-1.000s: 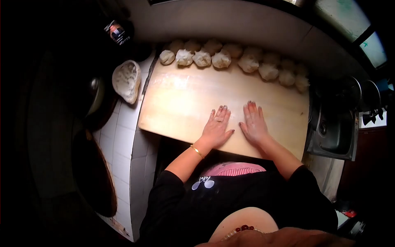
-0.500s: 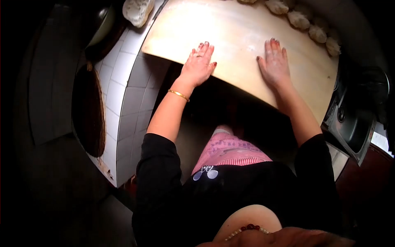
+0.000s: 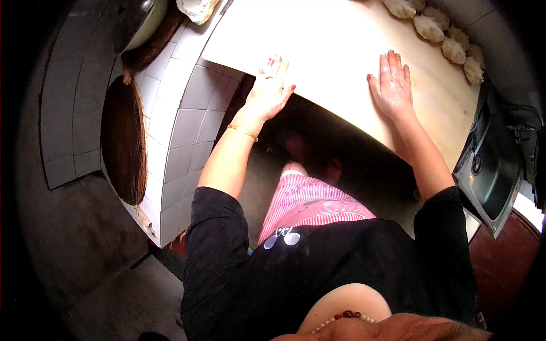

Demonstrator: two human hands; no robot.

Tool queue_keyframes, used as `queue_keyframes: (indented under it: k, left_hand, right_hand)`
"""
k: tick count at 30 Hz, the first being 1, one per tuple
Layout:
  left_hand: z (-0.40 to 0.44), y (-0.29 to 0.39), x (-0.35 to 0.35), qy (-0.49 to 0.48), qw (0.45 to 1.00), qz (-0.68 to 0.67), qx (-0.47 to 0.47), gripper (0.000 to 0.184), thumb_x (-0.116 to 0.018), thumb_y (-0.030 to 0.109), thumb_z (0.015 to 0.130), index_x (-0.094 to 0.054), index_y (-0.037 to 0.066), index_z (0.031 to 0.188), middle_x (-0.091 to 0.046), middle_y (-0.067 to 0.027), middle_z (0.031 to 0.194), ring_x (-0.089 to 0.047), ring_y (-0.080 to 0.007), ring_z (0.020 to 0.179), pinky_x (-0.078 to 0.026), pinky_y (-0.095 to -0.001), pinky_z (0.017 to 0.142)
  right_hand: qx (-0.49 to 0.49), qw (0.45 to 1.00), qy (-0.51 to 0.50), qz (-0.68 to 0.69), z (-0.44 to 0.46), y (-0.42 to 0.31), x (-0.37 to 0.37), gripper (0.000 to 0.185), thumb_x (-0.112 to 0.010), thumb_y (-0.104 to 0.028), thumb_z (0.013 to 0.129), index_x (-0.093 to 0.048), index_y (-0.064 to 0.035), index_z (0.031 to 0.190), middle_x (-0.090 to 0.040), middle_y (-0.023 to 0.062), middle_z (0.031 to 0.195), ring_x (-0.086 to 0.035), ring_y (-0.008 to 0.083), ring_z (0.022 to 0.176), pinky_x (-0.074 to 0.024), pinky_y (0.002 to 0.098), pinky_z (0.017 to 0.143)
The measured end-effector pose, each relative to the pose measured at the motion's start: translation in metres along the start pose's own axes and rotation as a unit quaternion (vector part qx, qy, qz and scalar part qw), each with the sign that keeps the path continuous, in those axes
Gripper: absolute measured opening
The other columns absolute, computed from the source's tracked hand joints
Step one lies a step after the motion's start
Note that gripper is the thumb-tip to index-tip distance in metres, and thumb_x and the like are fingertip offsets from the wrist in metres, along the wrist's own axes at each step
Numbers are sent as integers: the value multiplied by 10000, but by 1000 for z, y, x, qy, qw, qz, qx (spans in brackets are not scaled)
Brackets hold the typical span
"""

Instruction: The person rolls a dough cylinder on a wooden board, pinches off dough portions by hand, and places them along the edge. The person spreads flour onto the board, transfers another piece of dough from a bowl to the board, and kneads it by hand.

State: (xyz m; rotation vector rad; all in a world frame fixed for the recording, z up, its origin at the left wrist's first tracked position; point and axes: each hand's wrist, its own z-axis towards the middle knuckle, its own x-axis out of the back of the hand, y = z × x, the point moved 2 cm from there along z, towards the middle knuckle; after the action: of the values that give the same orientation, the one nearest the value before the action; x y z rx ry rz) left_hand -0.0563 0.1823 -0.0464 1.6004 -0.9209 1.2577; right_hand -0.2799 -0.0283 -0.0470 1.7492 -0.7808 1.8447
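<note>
A pale wooden board (image 3: 335,62) lies in front of me, overexposed in its middle. My left hand (image 3: 268,94) rests at its near edge, fingers stretched out over the wood, with nothing in it. Farther right, my right hand (image 3: 393,90) lies flat on the board, fingers extended and also holding nothing. Whitish powder shows on its skin. Several pale, dough-like lumps (image 3: 429,28) stand in rows along the far right edge, beyond my right hand.
To the left, a white tiled counter (image 3: 153,94) carries a larger pale lump (image 3: 198,8). A brown bristly brush or broom head (image 3: 122,142) hangs against its side, below a large pan (image 3: 145,25). A metal sink (image 3: 495,176) is at the right.
The picture is brighter and the view has shifted slightly. My left hand sits a little closer to the board's near edge. My right hand stays flat in about the same place.
</note>
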Motion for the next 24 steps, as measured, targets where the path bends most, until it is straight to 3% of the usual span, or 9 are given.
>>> queue_keyframes:
  k: [7,11,13,18,21,24]
  left_hand:
    - [2,-1,2,-17,999,24,-14,708,-473,347,970,-191,-44,1488,-184,-256,1551,-150,-407,1447,-126,-492,1180]
    - [5,10,14,-54,994,92,-17,637,-418,340,969,-274,-26,1471,-219,-244,1548,-197,-397,1440,-158,-506,1172]
    - [6,4,7,-25,999,38,-17,654,-430,339,964,-265,-52,1461,-220,-265,1539,-202,-409,1434,-154,-511,1173]
    - [18,-4,14,-56,995,-61,-58,747,-560,322,915,-232,-101,1436,-196,-317,1518,-177,-399,1441,-136,-505,1183]
    - [25,-26,26,-62,973,-175,-138,698,-561,287,922,-268,-94,1428,-237,-324,1501,-207,-434,1424,-177,-489,1173]
    - [43,-69,70,-68,939,-321,-102,622,-591,250,910,-363,-66,1395,-313,-295,1479,-283,-417,1400,-238,-449,1158]
  right_hand:
    - [4,1000,-2,8,-1,-3,5,694,-420,-404,958,-253,30,1473,-195,225,1558,-132,327,1468,-82,467,1194]
    - [8,1000,-10,16,-1,-3,6,695,-427,-398,959,-243,28,1476,-196,225,1558,-130,331,1468,-79,471,1194]
    - [3,999,-18,33,-2,-4,4,691,-430,-386,962,-229,21,1483,-183,220,1563,-126,330,1469,-68,469,1194]
    - [-30,997,-46,52,3,-12,7,717,-437,-389,964,-195,37,1487,-158,229,1568,-96,335,1474,-45,463,1196]
    - [-60,997,-49,10,17,-55,4,753,-460,-387,957,-172,71,1480,-145,254,1562,-75,354,1473,-34,467,1196]
    - [-5,997,-61,56,47,-118,4,835,-507,-432,920,-168,98,1469,-142,277,1554,-70,372,1470,-31,471,1198]
